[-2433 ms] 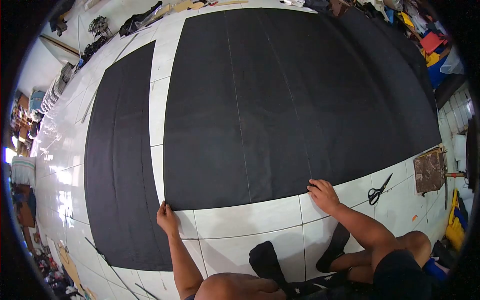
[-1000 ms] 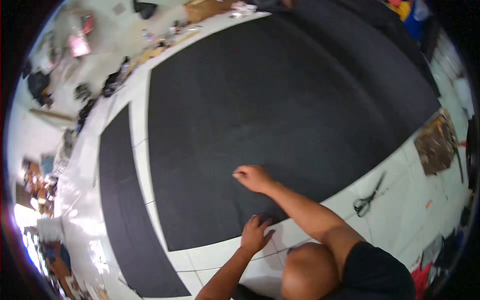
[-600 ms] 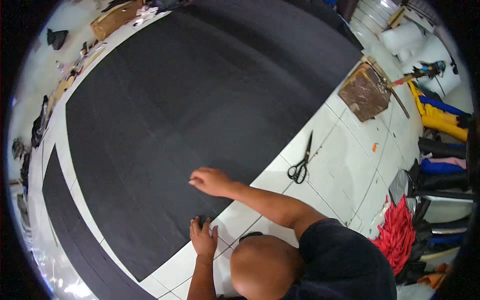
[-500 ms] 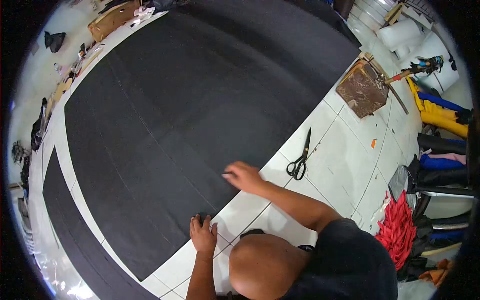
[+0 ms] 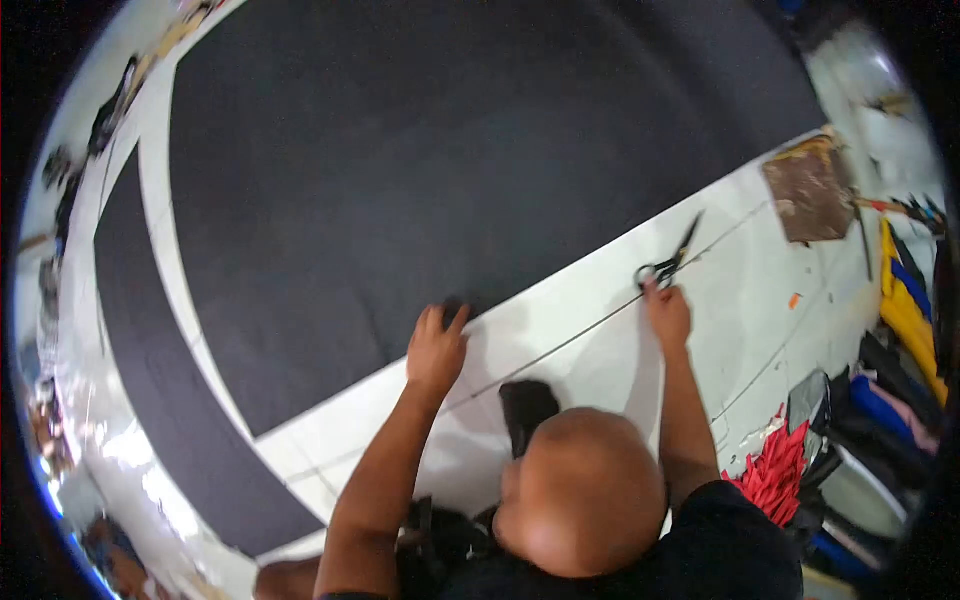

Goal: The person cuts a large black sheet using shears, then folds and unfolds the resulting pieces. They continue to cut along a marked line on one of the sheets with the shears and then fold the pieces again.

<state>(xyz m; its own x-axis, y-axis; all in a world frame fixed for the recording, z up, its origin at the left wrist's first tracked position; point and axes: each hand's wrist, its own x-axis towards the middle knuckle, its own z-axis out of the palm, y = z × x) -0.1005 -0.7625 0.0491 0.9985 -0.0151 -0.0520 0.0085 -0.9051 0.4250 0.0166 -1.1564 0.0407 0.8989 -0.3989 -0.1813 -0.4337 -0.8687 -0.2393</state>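
A large sheet of black fabric (image 5: pixel 430 180) lies spread on the white tiled floor. At its near edge is my left hand (image 5: pixel 437 350), with thumb and fingers bent around a dark, bunched bit that looks like the fabric's edge. Black-handled scissors (image 5: pixel 672 264) lie on the tiles to the right, blades pointing up and away from me. My right hand (image 5: pixel 670 318) has its fingers closed at one of the handle loops, and the fingertips partly cover it.
A separate black fabric strip (image 5: pixel 170 370) curves along the left. At the right are a brown, worn block (image 5: pixel 808 190), a heap of red strips (image 5: pixel 775 475) and several fabric rolls (image 5: pixel 915 320). A person's head (image 5: pixel 590 490) fills the lower middle.
My right hand has left the fabric and moved right to the scissors' handle. My left hand stays by the fabric's near edge. The view has turned, shifting the floor and things in frame.
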